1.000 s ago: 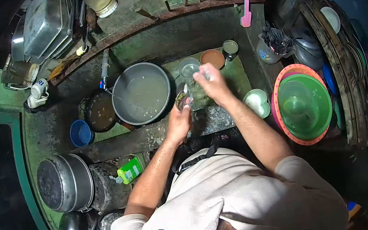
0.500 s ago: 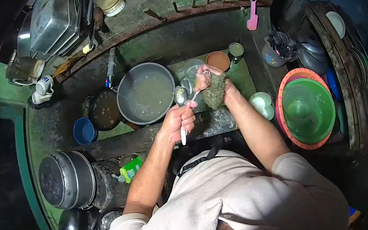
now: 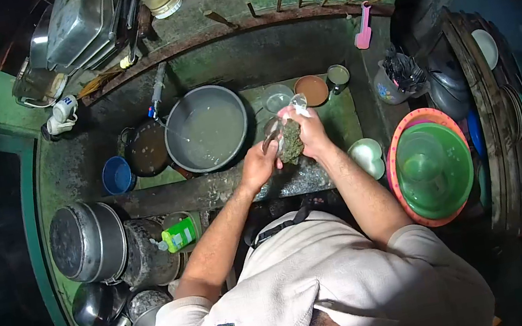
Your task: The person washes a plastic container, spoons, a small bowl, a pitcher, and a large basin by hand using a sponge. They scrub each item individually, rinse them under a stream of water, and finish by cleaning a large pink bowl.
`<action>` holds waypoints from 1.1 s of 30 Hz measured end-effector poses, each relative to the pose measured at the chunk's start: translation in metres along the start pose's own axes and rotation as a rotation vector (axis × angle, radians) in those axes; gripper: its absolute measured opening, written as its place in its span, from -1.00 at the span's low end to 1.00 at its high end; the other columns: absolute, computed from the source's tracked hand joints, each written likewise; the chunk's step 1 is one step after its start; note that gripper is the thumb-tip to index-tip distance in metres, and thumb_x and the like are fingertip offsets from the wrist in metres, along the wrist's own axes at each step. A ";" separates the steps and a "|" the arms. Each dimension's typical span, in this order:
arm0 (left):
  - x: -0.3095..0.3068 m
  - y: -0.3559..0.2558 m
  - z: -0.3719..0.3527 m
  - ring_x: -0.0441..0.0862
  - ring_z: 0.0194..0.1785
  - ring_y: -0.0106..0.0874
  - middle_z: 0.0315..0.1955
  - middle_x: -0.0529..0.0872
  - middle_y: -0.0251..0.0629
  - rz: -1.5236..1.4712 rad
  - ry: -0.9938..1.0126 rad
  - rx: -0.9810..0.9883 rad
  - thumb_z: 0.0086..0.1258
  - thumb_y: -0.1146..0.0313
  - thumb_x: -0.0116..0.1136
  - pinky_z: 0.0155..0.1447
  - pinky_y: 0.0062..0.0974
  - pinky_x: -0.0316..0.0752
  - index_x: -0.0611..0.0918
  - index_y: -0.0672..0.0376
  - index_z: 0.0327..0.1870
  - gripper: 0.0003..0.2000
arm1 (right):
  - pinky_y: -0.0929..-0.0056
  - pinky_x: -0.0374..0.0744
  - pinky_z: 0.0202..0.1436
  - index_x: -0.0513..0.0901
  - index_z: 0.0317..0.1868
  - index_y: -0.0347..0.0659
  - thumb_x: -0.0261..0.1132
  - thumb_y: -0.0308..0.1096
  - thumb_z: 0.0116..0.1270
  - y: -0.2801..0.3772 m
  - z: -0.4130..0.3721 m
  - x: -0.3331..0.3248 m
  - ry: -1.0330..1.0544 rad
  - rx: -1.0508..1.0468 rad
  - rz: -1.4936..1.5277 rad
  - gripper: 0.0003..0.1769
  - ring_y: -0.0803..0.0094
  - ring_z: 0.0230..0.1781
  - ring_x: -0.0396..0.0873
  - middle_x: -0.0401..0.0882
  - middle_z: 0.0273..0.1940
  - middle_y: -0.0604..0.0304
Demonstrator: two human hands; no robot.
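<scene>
Over the front of the wash area, my two hands meet. My left hand (image 3: 260, 164) is closed around metal spoons (image 3: 272, 135), whose number I cannot make out. Bunched in my closed right hand (image 3: 311, 132) is a grey-green scouring mesh (image 3: 291, 144), pressed against the spoons. A shiny, pale end (image 3: 298, 103) sticks out beyond my right fingers, perhaps a spoon bowl. Just left of the hands stands a large grey basin (image 3: 212, 166) of cloudy water. Behind them are a clear bowl (image 3: 278, 99) and a brown bowl (image 3: 312, 91).
A tap (image 3: 156, 94) reaches over the grey basin. To its left are a dark pan (image 3: 148, 157) and a blue bowl (image 3: 118, 179). Green (image 3: 440, 202) and orange (image 3: 401, 132) basins stand right. Stacked pots (image 3: 85, 244) and a green pouch (image 3: 179, 235) are at left.
The spoons and mesh have come closer together, and my right hand has shifted left and towards me. The spoon bowl that showed beside the grey basin is now between my hands.
</scene>
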State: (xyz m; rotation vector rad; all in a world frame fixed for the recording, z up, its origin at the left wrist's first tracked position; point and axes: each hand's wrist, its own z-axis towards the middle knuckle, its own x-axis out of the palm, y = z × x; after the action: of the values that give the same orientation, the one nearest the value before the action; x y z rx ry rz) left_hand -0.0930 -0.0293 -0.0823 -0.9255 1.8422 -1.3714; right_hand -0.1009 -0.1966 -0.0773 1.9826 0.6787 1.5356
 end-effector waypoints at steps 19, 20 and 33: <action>-0.065 0.022 0.051 0.36 -0.47 -0.59 -0.34 0.42 -0.43 -0.438 -0.006 -0.382 0.58 0.32 -0.15 -0.49 -0.60 0.35 0.44 0.19 0.27 -0.67 | 0.12 0.57 -0.16 0.59 -0.07 -0.33 0.15 -0.35 0.31 -0.087 0.062 -0.105 -0.202 0.661 -0.825 -0.73 0.22 -0.26 0.60 0.64 -0.20 0.02; -0.068 0.018 0.047 0.36 -0.49 -0.61 -0.43 0.43 -0.45 -0.479 0.024 -0.379 0.58 0.29 -0.13 -0.48 -0.62 0.40 0.46 0.16 0.26 -0.67 | 0.10 0.60 -0.22 0.58 -0.06 -0.35 0.13 -0.37 0.33 -0.109 0.095 -0.135 -0.237 0.714 -0.716 -0.73 0.20 -0.30 0.62 0.65 -0.19 0.04; -0.081 0.013 0.041 0.49 -0.62 -0.61 -0.43 0.73 -0.23 0.071 0.255 -0.390 0.57 0.05 -0.16 -0.60 -0.61 0.43 0.60 0.33 -0.11 -0.55 | 0.53 0.47 -0.20 0.47 -0.35 -0.25 0.36 -0.37 0.30 -0.051 0.061 0.028 -0.046 -0.174 -0.381 -0.78 0.54 -0.31 0.48 0.55 -0.31 0.27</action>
State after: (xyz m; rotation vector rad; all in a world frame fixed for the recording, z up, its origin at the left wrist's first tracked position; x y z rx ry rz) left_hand -0.0177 0.0205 -0.0975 -0.8934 2.3708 -1.1484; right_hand -0.0387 -0.1470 -0.1053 1.6426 0.8196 1.2698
